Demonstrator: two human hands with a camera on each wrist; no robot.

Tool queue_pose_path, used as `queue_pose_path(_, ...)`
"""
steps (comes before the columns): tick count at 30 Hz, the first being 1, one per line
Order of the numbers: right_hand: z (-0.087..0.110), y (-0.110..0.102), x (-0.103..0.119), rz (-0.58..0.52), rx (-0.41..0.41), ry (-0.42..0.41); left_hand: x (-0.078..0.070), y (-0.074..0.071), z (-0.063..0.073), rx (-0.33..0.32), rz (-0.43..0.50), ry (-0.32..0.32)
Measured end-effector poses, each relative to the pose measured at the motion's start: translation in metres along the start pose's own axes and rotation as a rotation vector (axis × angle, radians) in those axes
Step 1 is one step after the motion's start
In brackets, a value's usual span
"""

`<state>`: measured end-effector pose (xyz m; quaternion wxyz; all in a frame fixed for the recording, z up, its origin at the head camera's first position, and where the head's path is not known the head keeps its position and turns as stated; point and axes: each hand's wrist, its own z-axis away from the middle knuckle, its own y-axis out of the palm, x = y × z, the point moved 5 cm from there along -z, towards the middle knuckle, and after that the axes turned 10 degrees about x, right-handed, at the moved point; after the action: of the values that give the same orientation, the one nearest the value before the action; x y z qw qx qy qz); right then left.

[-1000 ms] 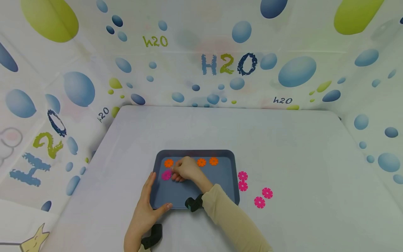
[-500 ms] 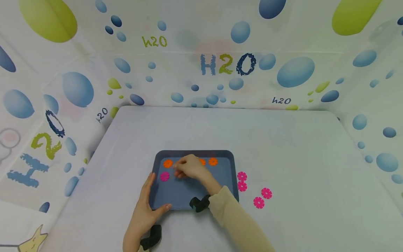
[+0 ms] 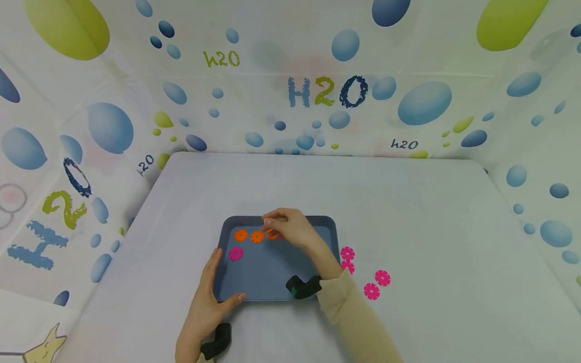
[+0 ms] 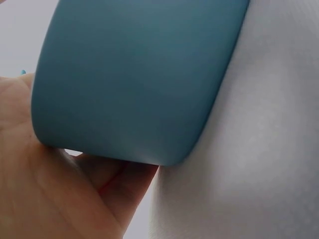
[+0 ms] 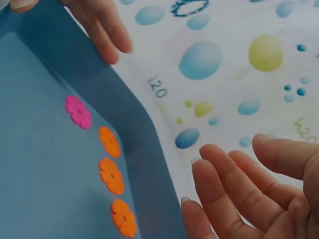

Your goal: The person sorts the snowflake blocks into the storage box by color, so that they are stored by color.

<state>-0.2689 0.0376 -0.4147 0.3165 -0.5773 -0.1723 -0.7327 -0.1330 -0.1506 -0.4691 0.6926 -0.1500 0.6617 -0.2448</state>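
Right hand [image 3: 290, 228] hovers above the far side of the tray [image 3: 263, 280]; grip apart — thumb well clear of the half-bent fingers. Left hand [image 3: 209, 301] rests at the tray's near left corner, fingers straight along the left wall, thumb on the near rim; grip spread. In the tray, three visible orange flowers [image 3: 257, 236] form a row by the far wall — rightmost partly hidden by the hand. One pink flower [image 3: 236, 253] lies just nearer than the leftmost. Four other pink flowers [image 3: 383, 278] lie on the counter [image 3: 431, 212], right of the tray.
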Motion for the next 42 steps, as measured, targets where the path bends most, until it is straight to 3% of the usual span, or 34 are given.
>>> queue_pose_path(10, 0.034, -0.047, -0.001, -0.037, -0.106, -0.103, -0.003, -0.001, -0.002, 0.002, -0.008, 0.006)
queue_pose_path(22, 0.083, -0.102, -0.032, 0.017, -0.317, -0.099, -0.003, -0.002, -0.002, 0.008, -0.012, -0.007)
queue_pose_path(31, 0.096, -0.109, -0.058, 0.004, -0.328, -0.041, -0.003, -0.001, -0.001, 0.004, -0.006, -0.014)
queue_pose_path(42, 0.105, -0.102, -0.089, 0.100, -0.361, 0.090, -0.002, 0.000, 0.000, 0.001, -0.016, -0.038)
